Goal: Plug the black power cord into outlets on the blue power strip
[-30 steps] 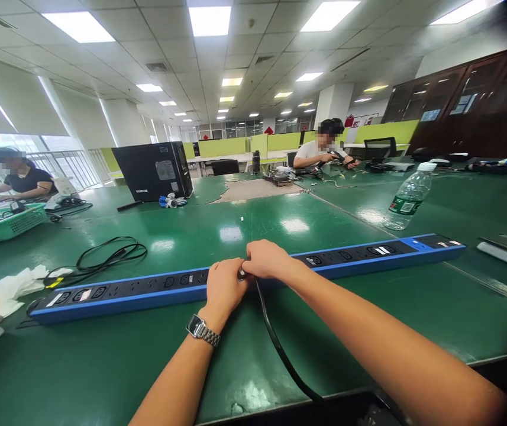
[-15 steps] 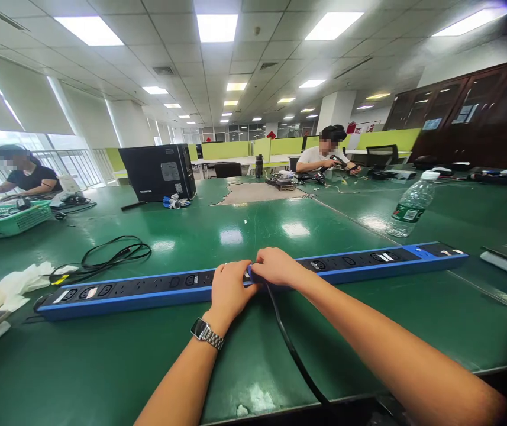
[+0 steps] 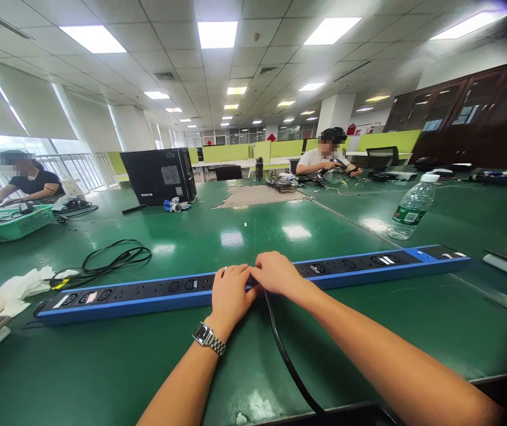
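Note:
A long blue and black power strip (image 3: 138, 296) lies across the green table. At its middle, my left hand (image 3: 232, 290) rests on the strip with fingers closed around its edge. Beside it, touching, my right hand (image 3: 277, 273) is closed at the upper end of a black cable (image 3: 286, 355), which runs down to the table's front edge. The fingers hide the cable's end and whatever it meets on the strip.
A clear bottle (image 3: 413, 207) stands behind the strip's right part. Coiled black cable (image 3: 118, 255) and white tissue (image 3: 25, 287) lie left. Farther back are a black computer case (image 3: 160, 177), a green basket (image 3: 13, 225) and two people.
The view has tilted up slightly. Both hands stay at the strip's middle; the bluish piece seen between the fingers is now hidden.

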A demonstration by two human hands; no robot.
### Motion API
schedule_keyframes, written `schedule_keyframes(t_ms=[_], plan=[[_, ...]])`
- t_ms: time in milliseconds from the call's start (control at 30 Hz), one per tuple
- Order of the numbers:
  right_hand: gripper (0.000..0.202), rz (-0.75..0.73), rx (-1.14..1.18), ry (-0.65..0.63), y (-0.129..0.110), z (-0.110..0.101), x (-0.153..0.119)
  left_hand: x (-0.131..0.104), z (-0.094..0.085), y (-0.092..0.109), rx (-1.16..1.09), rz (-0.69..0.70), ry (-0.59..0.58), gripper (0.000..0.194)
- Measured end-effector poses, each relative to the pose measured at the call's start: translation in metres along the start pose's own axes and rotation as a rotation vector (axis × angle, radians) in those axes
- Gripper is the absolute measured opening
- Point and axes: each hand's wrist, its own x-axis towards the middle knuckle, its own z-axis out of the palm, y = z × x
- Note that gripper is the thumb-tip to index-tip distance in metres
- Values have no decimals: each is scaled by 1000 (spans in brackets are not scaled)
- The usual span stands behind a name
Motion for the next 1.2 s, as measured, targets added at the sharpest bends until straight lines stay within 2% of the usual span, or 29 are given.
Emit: schedule_keyframes(t_ms=[300,367,433,567,633,667,733,800,933,1033,1200], plan=[[31,-28,-36,32,2,9,2,3,-2,1,-21,-36,-33,27],[30,-33,-41,43,1,4,2,3,-2,1,-32,-39,-30,28],[30,-33,-26,97,-1,-15,3,4,-2,0,-32,-34,-27,32],[30,-70,8,307,-1,-77,6,3,0,0,-11,-29,-33,40],[28,-114,-37,293,7,-95,6,1,-1,-1,9,-10,-29,40],[26,-122,-66,256,13,-97,5,1,-1,-1,25,6,-29,39],[23,-89,-112,143,32,-87,2,-1,-1,-2,56,39,-32,37],[25,-36,-138,45,55,-64,-1,-2,-1,-3,73,63,-34,36],[32,9,-117,12,89,-29,-5,-3,0,-3,75,65,-34,36],[33,-12,-103,12,94,-24,-6,-2,0,-2,71,51,-41,36],[33,-6,-82,7,87,-26,-10,-2,0,-2,67,49,-40,37]])
